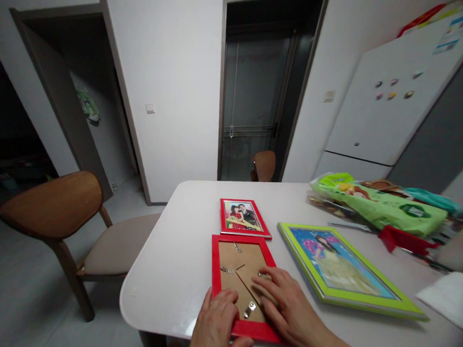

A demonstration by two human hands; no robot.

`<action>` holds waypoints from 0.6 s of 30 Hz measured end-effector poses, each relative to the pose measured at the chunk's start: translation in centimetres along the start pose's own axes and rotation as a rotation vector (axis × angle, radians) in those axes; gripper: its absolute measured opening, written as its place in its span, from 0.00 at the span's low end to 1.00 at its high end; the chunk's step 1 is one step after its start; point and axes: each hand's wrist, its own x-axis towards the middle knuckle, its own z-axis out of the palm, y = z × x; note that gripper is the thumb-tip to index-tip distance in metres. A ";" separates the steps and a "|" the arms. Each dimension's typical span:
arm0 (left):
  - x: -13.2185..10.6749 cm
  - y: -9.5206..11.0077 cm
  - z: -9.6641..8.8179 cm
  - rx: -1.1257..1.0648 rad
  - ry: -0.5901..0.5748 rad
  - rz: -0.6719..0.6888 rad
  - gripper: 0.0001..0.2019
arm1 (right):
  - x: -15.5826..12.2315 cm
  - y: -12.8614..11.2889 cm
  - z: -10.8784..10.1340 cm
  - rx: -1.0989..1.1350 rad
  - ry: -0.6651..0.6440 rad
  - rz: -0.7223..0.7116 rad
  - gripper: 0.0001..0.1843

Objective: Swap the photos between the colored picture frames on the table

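The near red frame (237,282) is laid face-down, near-left corner covered by the left hand (218,320), loosely spread; right side's touched by the right hand (287,301), grip can't be told.

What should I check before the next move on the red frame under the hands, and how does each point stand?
1. Red frame lying back side up on the table: ok.
2. Left hand and right hand both on it: ok.
3. Brown backing within the border: ok.
4. Metal clips all fastened: cannot tell.
5. Backing fully visible: not ok, fingers cover part.
6. Green frame lying picture side up: ok.
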 end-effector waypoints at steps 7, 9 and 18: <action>0.1 0.0 0.0 -0.005 -0.022 -0.006 0.12 | -1.4 -3.0 -1.1 0.084 -0.205 -0.206 0.12; 0.1 0.0 0.0 -0.017 -0.019 -0.020 0.14 | -1.4 -2.6 -1.0 0.101 -0.204 -0.241 0.12; 0.2 0.1 -0.2 -0.049 -0.057 -0.051 0.14 | 4.0 -2.1 1.5 0.128 -0.055 -0.075 0.16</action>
